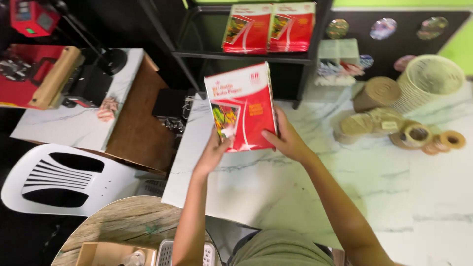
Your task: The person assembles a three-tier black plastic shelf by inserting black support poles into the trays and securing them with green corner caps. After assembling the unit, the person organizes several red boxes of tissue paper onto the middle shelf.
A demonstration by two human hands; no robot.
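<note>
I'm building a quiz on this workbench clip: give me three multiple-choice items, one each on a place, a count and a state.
1. Where do the spare red packs lie?
A. on the black shelf
B. on the white chair
C. on the floor

2. How many spare red packs are there?
A. one
B. two
C. four

3. How is the red paper pack held?
A. flat on the marble table
B. lifted, in both hands
C. by one hand alone

Answers: 1 A, they sit side by side on the shelf behind the table. 2 B, two fronts show. 3 B, the left hand and the right hand grip its lower edge.
</note>
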